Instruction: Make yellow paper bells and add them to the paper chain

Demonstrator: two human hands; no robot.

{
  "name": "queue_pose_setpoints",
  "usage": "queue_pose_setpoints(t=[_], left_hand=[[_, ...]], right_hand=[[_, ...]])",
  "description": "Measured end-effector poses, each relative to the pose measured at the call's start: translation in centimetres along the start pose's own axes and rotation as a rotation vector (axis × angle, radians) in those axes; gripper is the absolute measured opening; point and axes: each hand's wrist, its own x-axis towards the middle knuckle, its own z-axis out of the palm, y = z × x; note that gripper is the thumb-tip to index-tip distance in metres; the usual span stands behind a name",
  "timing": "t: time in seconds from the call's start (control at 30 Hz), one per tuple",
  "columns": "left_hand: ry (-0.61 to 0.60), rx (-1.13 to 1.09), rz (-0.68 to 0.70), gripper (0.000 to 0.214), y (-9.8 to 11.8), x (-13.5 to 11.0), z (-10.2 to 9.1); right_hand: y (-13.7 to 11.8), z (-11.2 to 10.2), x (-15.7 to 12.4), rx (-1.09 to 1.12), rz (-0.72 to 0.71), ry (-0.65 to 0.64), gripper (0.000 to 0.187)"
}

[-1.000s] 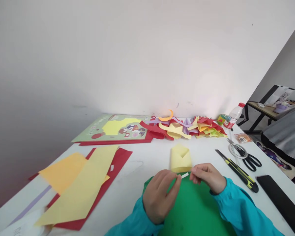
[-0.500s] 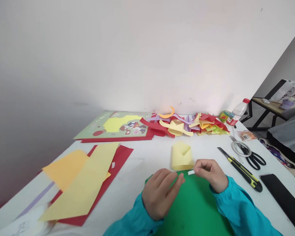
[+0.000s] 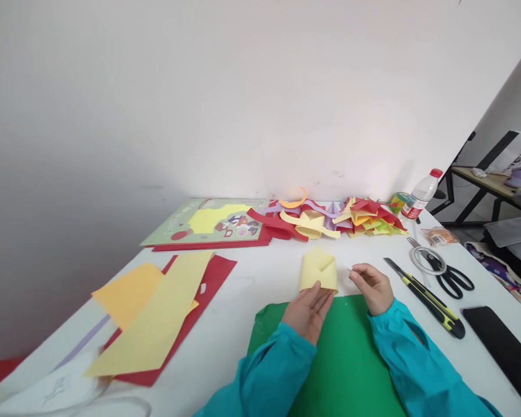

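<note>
A folded pale yellow paper piece (image 3: 318, 268) lies on the white table (image 3: 260, 278) just beyond a green sheet (image 3: 342, 353). My left hand (image 3: 309, 310) reaches forward over the green sheet, its fingers stretched out and touching the near edge of the yellow piece. My right hand (image 3: 371, 285) hovers just right of the yellow piece with thumb and forefinger pinched on a tiny thin strip that I cannot make out. Both arms wear teal sleeves.
Yellow, orange and red sheets (image 3: 156, 313) lie at the left. A craft book (image 3: 208, 221) and a heap of paper scraps (image 3: 330, 219) sit by the wall. At the right are a utility knife (image 3: 425, 296), scissors (image 3: 447, 277), a tape ring (image 3: 425, 258), a bottle (image 3: 419, 200) and a black object (image 3: 499, 347).
My left hand slid forward from the green sheet to the yellow folded piece and opened. My right hand moved up and forward; the small white strip seen before no longer shows clearly.
</note>
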Motion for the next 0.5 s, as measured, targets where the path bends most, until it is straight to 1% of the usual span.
queue_pose_setpoints(t=[0.03,0.1,0.17,0.2,0.23,0.3,0.4,0.5], left_hand=[[-0.008,-0.017,0.037,0.010,0.0,0.1,0.1],[-0.060,-0.012,0.119,0.010,-0.2,0.0,0.0],[-0.154,0.032,0.204,0.003,-0.5,-0.3,-0.6],[-0.205,0.059,0.235,0.011,-0.7,-0.4,-0.9],[-0.249,0.081,0.254,0.018,-0.9,-0.5,-1.3],[-0.316,0.094,0.253,0.028,-1.2,-0.6,-1.9],[-0.370,0.091,0.215,0.030,-1.5,-0.4,-2.4],[-0.380,0.102,0.205,0.030,-1.4,-0.2,-2.5]], right_hand=[[-0.3,0.0,0.0,-0.007,-0.021,-0.005,0.020],[-1.2,0.1,-0.4,-0.017,-0.068,-0.018,0.016],[-2.3,0.6,-1.2,-0.012,-0.100,-0.032,0.013],[-2.8,1.0,-1.7,0.005,-0.100,-0.023,0.012],[-3.3,1.4,-2.4,0.026,-0.077,-0.017,0.012],[-4.2,2.3,-3.6,0.046,0.019,-0.019,0.014],[-5.0,3.2,-4.8,0.013,0.171,-0.023,0.021],[-5.1,3.4,-5.1,-0.020,0.233,-0.012,0.025]])
